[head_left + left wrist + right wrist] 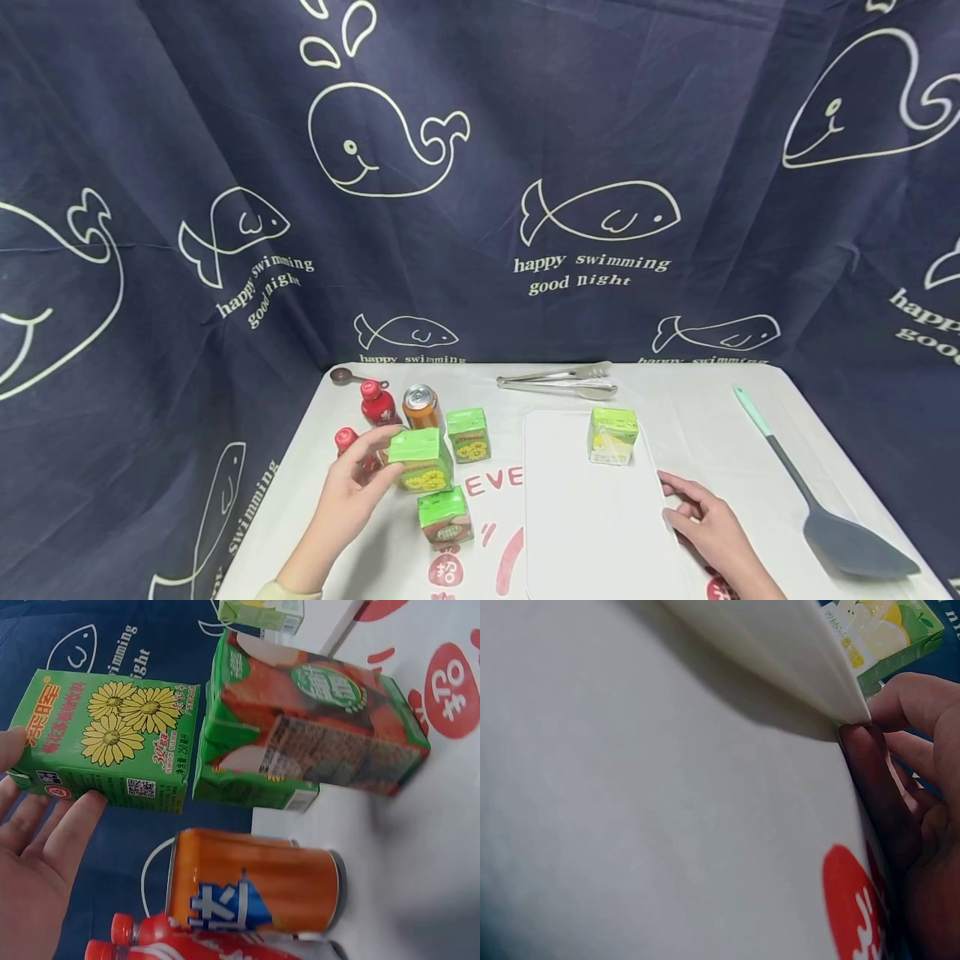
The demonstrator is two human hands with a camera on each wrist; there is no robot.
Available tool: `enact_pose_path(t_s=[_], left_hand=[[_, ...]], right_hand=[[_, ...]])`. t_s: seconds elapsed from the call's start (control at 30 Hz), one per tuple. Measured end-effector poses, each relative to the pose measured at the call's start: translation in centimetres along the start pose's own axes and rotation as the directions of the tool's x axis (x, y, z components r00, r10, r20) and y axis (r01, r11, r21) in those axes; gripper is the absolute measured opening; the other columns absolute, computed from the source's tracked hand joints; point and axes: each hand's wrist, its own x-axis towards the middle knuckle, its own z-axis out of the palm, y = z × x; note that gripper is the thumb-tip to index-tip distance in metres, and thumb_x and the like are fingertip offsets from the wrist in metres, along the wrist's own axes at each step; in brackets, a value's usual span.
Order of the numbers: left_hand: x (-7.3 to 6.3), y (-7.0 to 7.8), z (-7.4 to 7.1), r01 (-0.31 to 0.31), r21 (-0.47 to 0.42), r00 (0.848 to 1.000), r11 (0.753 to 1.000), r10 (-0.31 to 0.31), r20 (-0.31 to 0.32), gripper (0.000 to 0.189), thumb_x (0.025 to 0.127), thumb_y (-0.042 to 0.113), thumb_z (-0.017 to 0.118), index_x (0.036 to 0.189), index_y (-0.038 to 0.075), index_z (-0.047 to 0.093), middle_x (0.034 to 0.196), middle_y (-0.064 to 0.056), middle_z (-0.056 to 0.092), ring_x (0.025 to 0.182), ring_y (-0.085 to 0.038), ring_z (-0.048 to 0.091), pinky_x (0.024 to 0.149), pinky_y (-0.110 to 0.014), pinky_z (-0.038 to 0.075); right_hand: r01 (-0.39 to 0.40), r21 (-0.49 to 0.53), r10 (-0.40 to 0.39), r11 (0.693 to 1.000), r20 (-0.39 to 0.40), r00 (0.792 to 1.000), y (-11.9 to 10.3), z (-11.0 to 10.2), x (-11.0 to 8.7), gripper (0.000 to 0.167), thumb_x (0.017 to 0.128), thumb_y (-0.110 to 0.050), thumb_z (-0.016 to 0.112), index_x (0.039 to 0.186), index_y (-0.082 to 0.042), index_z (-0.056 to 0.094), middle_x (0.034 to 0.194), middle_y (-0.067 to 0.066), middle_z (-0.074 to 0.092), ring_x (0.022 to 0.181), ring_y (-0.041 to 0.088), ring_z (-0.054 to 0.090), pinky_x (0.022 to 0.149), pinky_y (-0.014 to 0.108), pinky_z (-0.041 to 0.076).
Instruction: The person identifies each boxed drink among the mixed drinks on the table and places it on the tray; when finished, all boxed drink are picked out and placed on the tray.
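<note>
My left hand (348,487) holds a green drink carton (422,460) with yellow chrysanthemums, fingers and thumb on opposite sides. In the left wrist view the carton (112,742) hangs beside a brown-and-green drink carton (322,712) and above an orange can (255,881). At the right edge of a white tray (592,533), my right hand (705,517) pinches the rim, as the right wrist view shows with the tray edge (840,667) between thumb and finger. A yellow-green lemon drink carton (613,437) stands on the tray's far right part.
Behind the held carton are a second chrysanthemum carton (468,435), a soda can (422,407) and two red bottles (378,404). Metal tongs (558,382) and a brown measuring spoon (343,376) lie along the back edge. A dark spatula (843,533) lies at right.
</note>
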Motion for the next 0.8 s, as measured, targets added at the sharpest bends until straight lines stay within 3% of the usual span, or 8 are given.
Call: enact_pose_path(t_s=[0.27,0.5,0.67,0.8], left_hand=[[0.6,0.3,1.6,0.027,-0.089,0.999,0.996,-0.024,0.033,0.046,0.093,0.001,0.077,0.137,0.006,0.063,0.126,-0.013,0.068,0.106,-0.025,0.07,0.079,-0.034,0.065],[1.0,0.5,3.0,0.034,-0.098,0.998,0.995,-0.028,0.056,0.046,0.094,0.004,0.077,0.136,0.014,0.064,0.13,-0.01,0.066,0.116,-0.034,0.067,0.087,-0.038,0.063],[1.3,0.7,3.9,0.03,-0.087,0.998,0.996,-0.025,0.052,0.047,0.092,0.005,0.079,0.136,0.017,0.066,0.131,-0.005,0.066,0.115,-0.026,0.066,0.087,-0.035,0.063],[1.4,0.7,4.5,0.032,-0.085,0.998,0.996,-0.027,0.06,0.047,0.092,0.004,0.079,0.136,0.013,0.066,0.128,-0.005,0.067,0.109,-0.019,0.066,0.083,-0.034,0.064]], right_hand=[[-0.002,-0.002,0.002,1.0,0.004,1.0,0.1,0.0,0.0,0.066,0.089,-0.006,0.075,0.151,-0.001,0.052,0.125,0.015,0.063,0.072,0.016,0.058,0.057,0.025,0.054],[0.0,0.006,0.0,1.0,-0.003,1.0,0.0,0.0,-0.1,0.065,0.089,-0.004,0.075,0.15,-0.001,0.052,0.124,0.015,0.062,0.071,0.016,0.058,0.056,0.025,0.054],[-0.004,0.001,0.004,1.0,0.001,1.0,-0.1,0.0,-0.1,0.066,0.089,-0.004,0.074,0.15,-0.001,0.052,0.123,0.015,0.062,0.07,0.016,0.058,0.056,0.025,0.054],[-0.004,0.0,0.004,1.0,0.002,1.0,-0.1,0.1,-0.1,0.066,0.089,-0.004,0.075,0.15,0.0,0.052,0.123,0.015,0.062,0.071,0.016,0.058,0.056,0.025,0.054]])
